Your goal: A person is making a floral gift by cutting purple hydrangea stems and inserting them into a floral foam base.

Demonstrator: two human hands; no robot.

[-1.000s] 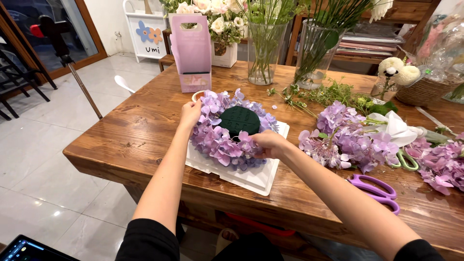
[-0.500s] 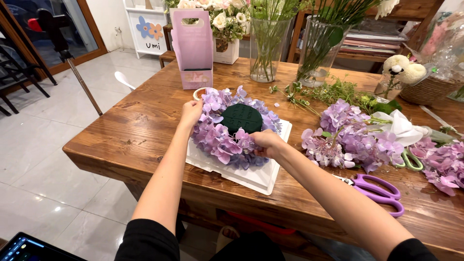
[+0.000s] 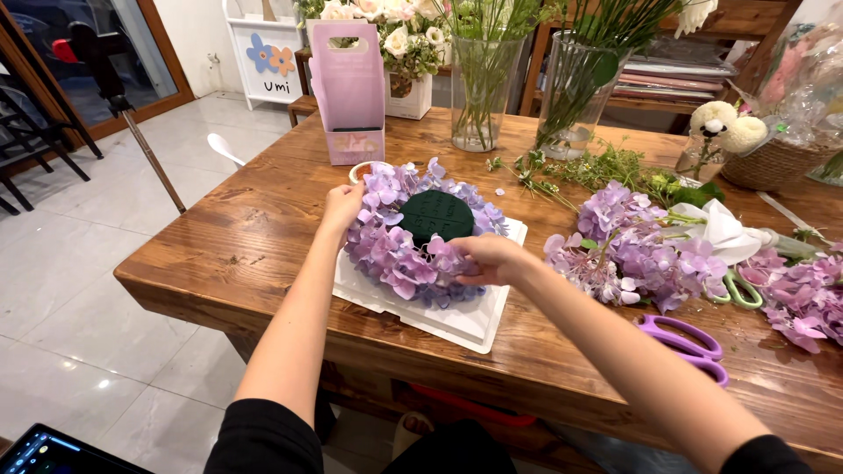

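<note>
I have both hands on the ring of purple hydrangea blossoms [image 3: 395, 250] that wraps the dark green foam block [image 3: 436, 216]. My left hand [image 3: 341, 207] rests on the ring's outer left edge, fingers [image 3: 353, 195] curled lightly against the petals; I cannot tell whether they pinch anything. My right hand [image 3: 488, 259] sits on the near right of the ring, fingers [image 3: 464, 261] closed on a small cluster of blossoms.

The ring lies on a white tray [image 3: 457, 320], which reaches close to the table [image 3: 237, 246] edge just below my right fingers, so there is little room toward me. Left of my left fingers the wood is bare out to the corner. Beyond those fingers stands a pink paper carrier [image 3: 349, 92]; right of my right fingers lies a loose heap of hydrangea [image 3: 632, 250], with purple scissors [image 3: 685, 342] nearer the edge.

The petals hide the fingertips of both hands and most of the foam's sides. A small whitish ring [image 3: 362, 168] just past my left fingers is half covered.

The wreath is round and lies flat, its foam top facing up; the tray's long side runs from my left fingers away to the right.
</note>
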